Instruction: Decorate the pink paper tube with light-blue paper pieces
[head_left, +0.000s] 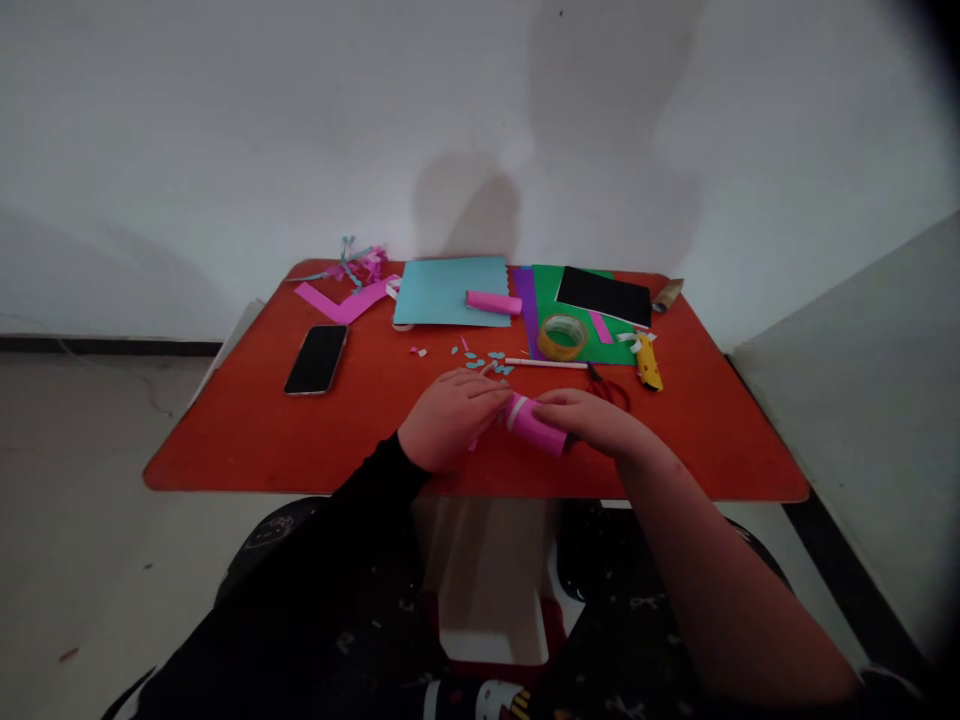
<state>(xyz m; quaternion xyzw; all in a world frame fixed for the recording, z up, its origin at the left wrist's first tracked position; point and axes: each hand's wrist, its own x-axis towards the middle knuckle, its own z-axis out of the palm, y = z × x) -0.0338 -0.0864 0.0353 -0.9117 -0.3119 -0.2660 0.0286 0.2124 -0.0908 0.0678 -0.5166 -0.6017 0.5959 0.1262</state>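
Pink paper tube (535, 424) held between left hand (452, 418) and right hand (587, 420).
Both hands closed around it above the red tabletop (697, 445); scissors (609, 392) lay just beyond the right hand.

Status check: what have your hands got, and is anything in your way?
Left hand and right hand on pink paper roll, one at each end. Red-handled scissors just beyond right hand. Nothing between hands and roll.
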